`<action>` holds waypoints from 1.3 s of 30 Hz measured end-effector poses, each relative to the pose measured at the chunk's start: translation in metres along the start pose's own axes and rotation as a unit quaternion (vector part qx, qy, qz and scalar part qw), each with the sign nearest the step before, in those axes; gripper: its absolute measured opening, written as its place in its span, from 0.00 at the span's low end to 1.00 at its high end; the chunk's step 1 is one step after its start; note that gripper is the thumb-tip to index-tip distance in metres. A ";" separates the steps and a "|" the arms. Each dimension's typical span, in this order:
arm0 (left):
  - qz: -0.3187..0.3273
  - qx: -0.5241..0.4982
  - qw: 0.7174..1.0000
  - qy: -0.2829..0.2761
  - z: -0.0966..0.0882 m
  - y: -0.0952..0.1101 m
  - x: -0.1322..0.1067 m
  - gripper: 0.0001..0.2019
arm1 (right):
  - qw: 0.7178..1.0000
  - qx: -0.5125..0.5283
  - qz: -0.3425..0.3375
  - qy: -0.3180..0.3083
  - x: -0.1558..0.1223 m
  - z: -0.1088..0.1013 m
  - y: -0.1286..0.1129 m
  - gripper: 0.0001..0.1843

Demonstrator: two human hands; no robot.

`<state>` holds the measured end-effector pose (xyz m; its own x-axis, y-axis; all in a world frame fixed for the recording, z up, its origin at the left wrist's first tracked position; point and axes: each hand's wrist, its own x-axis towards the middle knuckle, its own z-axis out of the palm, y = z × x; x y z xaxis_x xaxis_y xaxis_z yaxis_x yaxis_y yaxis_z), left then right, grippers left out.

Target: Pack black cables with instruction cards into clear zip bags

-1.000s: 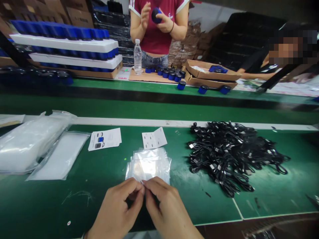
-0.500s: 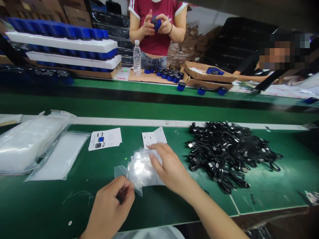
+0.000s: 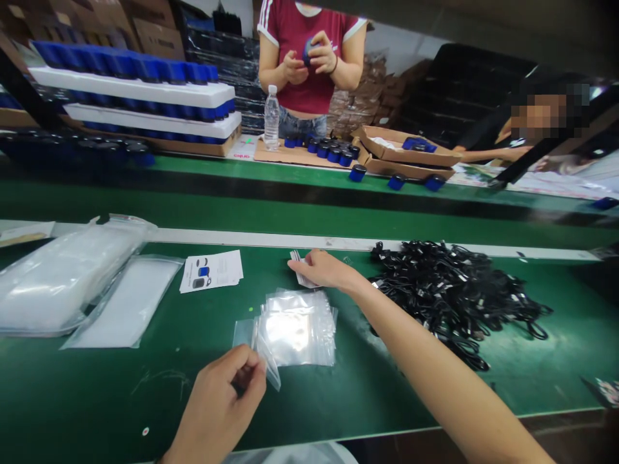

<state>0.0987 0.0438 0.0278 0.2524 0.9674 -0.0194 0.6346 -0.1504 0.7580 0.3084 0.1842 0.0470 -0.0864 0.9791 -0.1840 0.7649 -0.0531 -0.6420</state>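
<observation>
My left hand (image 3: 220, 396) pinches the edge of a clear plastic bag (image 3: 267, 356) at the left side of a bag stack (image 3: 297, 328). These small zip bags lie fanned on the green table and reflect the light. Beyond the stack, my right hand (image 3: 325, 269) has its fingers closed on a folded white leaflet (image 3: 304, 278), mostly hidden under the palm. To the left lies a small pile of printed cards (image 3: 213, 270) with product pictures. Right of my forearm spreads a heap of black USB cables (image 3: 449, 290).
Large plastic packs (image 3: 62, 277) lie at the left. Across a green belt (image 3: 271, 216), a person in a red shirt (image 3: 309, 90) handles a blue-black round item. Stacked white trays (image 3: 145, 87) of blue items, a water bottle (image 3: 271, 119) and cardboard trays (image 3: 411, 151) stand there. Another person sits at right.
My right hand has left the bag stack and moved up onto the leaflet, which now looks bunched in its fingers. My left hand keeps its pinch on the bag. The view has shifted slightly.
</observation>
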 end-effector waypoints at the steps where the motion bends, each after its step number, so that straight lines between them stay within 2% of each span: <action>1: -0.004 -0.003 1.000 -0.003 0.000 0.000 0.000 0.11 | 1.000 0.003 0.008 -0.015 0.001 -0.001 0.001 0.24; 7: -0.029 -0.023 0.999 -0.015 -0.001 0.001 0.002 0.12 | 0.995 0.057 0.004 -0.085 0.002 -0.005 0.013 0.25; 12: -0.051 -0.046 0.998 -0.017 -0.001 0.002 0.003 0.14 | 0.992 0.099 0.000 -0.083 0.003 -0.004 0.020 0.23; 16: -0.120 -0.148 0.982 0.010 -0.002 0.003 0.005 0.14 | 0.995 0.095 0.000 -0.005 -0.004 -0.008 0.019 0.18; 20: -0.173 -0.240 0.954 0.054 -0.009 0.002 0.013 0.15 | 0.991 0.071 -0.031 0.113 -0.050 -0.008 0.006 0.14; 22: -0.186 -0.277 0.940 0.074 -0.013 0.001 0.019 0.16 | 0.987 0.074 -0.075 0.119 -0.083 0.000 -0.004 0.13; 24: -0.192 -0.303 0.929 0.093 -0.014 0.001 0.024 0.17 | 0.979 0.071 -0.172 0.086 -0.112 0.015 -0.014 0.11; 26: -0.178 -0.289 0.934 0.110 -0.012 0.004 0.026 0.16 | 0.975 0.054 -0.200 0.079 -0.130 0.034 -0.022 0.08; 28: -0.135 -0.212 0.957 0.142 -0.008 0.007 0.027 0.15 | 0.973 0.055 -0.207 0.085 -0.138 0.051 -0.028 0.07; 30: -0.089 -0.120 0.969 0.196 -0.003 0.009 0.027 0.13 | 0.971 0.080 -0.202 0.103 -0.139 0.065 -0.031 0.08; 33: -0.069 -0.055 0.960 0.266 -0.001 0.010 0.027 0.09 | 0.957 0.173 -0.155 0.172 -0.139 0.080 -0.034 0.02; 34: -0.072 -0.053 0.957 0.276 -0.001 0.010 0.028 0.09 | 0.949 0.223 -0.126 0.184 -0.140 0.085 -0.034 0.11; 35: -0.074 -0.048 0.954 0.285 -0.001 0.010 0.028 0.08 | 0.939 0.284 -0.094 0.173 -0.141 0.089 -0.035 0.20; 36: -0.076 -0.045 0.953 0.291 -0.002 0.010 0.029 0.08 | 0.926 0.350 -0.061 0.128 -0.142 0.093 -0.036 0.26; 37: -0.078 -0.045 0.952 0.293 -0.003 0.010 0.029 0.08 | 0.909 0.412 -0.029 0.054 -0.143 0.096 -0.036 0.27; 39: -0.081 -0.051 0.954 0.283 -0.005 0.010 0.030 0.09 | 0.875 0.476 0.020 -0.086 -0.145 0.098 -0.035 0.19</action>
<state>0.1090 0.0723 0.0376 -0.2961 0.9355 0.1926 0.5506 0.0024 0.8348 0.2310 0.0250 0.0231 -0.2289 0.9332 -0.2770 -0.1024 -0.3061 -0.9465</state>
